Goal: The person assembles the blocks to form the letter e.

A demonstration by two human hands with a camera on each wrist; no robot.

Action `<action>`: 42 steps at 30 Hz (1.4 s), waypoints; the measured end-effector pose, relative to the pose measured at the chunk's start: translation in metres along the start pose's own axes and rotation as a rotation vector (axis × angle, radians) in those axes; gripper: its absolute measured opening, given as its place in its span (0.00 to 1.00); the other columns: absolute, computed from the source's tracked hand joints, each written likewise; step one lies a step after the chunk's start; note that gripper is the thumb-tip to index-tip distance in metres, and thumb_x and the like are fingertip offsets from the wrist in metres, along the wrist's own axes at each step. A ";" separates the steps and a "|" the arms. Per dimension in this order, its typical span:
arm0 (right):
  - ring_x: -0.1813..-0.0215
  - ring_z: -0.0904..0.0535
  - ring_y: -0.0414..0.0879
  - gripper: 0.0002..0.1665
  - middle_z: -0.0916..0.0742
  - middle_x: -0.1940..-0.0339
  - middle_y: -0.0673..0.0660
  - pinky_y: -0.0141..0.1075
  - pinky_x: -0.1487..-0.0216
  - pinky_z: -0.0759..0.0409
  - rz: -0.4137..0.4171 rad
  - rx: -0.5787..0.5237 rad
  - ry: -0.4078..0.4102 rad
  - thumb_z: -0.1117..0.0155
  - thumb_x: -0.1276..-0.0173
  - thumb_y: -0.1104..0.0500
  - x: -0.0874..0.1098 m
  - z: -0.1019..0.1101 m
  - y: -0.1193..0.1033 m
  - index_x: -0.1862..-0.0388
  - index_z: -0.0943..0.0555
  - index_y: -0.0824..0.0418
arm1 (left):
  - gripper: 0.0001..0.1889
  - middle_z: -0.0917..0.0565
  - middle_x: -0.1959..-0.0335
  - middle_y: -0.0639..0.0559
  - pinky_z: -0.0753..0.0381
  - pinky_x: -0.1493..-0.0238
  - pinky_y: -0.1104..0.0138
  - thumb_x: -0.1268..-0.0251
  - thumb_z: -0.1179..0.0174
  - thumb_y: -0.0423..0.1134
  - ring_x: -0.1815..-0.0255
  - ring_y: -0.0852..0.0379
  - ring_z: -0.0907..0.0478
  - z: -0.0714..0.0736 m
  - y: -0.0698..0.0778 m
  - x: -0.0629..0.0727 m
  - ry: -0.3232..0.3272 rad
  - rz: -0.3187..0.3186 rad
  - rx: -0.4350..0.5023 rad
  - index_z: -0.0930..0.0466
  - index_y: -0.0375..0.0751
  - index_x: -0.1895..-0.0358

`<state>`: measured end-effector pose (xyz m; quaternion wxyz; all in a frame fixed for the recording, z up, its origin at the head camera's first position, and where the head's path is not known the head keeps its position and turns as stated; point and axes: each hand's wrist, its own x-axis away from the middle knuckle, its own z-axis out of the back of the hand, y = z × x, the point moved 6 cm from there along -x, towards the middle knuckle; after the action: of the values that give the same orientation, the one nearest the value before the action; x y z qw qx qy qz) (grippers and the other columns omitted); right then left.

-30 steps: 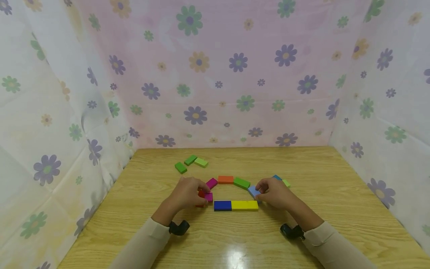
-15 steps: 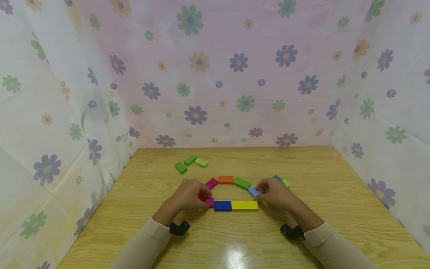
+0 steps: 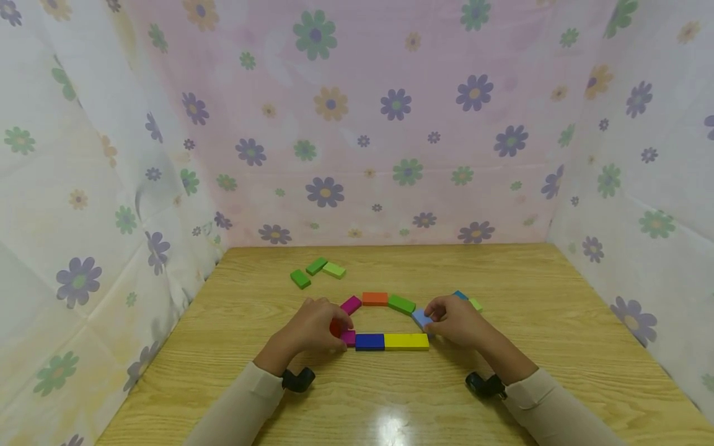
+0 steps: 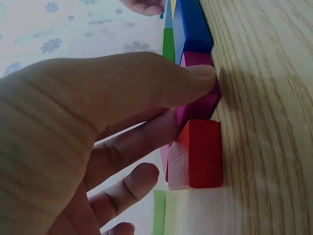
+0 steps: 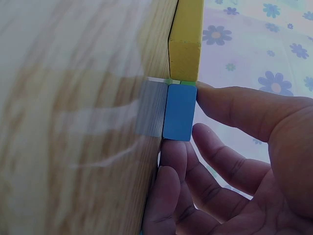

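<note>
My left hand (image 3: 312, 326) pinches a magenta block (image 3: 349, 338), whose right end meets the dark blue block (image 3: 370, 342). In the left wrist view the thumb presses the side of that block, and a red block (image 4: 205, 154) stands close beside it, partly covered by the fingers in the head view. My right hand (image 3: 457, 321) holds a light blue block (image 3: 421, 318) between thumb and fingers. It lies near the right end of the yellow block (image 3: 406, 342); the right wrist view shows its end face beside the yellow one.
A second magenta block (image 3: 351, 305), an orange block (image 3: 375, 299) and a green block (image 3: 401, 304) form an arc behind. Three loose green blocks (image 3: 300, 279) lie at the back left. A blue block (image 3: 460, 294) and a lime block (image 3: 475, 304) sit behind my right hand.
My left hand has drawn the magenta block nearer to me and slightly right, up against the dark blue block's end. The right hand and the light blue block have stayed put.
</note>
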<state>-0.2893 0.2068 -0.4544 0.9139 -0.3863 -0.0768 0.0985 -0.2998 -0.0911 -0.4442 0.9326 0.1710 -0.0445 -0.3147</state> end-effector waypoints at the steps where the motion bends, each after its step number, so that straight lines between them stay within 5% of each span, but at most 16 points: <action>1: 0.56 0.20 0.46 0.14 0.15 0.59 0.54 0.39 0.56 0.19 0.000 0.002 0.001 0.23 0.36 0.58 0.000 0.000 0.000 0.54 0.15 0.59 | 0.15 0.13 0.60 0.71 0.36 0.48 0.56 0.50 0.19 0.51 0.56 0.61 0.28 0.000 0.000 0.000 -0.001 -0.004 0.000 0.09 0.62 0.58; 42: 0.56 0.19 0.47 0.14 0.14 0.59 0.54 0.39 0.58 0.18 -0.001 0.010 -0.004 0.22 0.36 0.58 0.000 0.000 -0.001 0.55 0.16 0.59 | 0.20 0.13 0.58 0.69 0.37 0.50 0.59 0.51 0.18 0.53 0.53 0.59 0.22 0.004 0.009 0.004 -0.026 -0.081 0.063 0.11 0.58 0.54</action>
<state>-0.2891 0.2062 -0.4537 0.9157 -0.3814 -0.0781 0.0991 -0.2921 -0.0875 -0.4376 0.9126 0.1979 -0.0594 -0.3528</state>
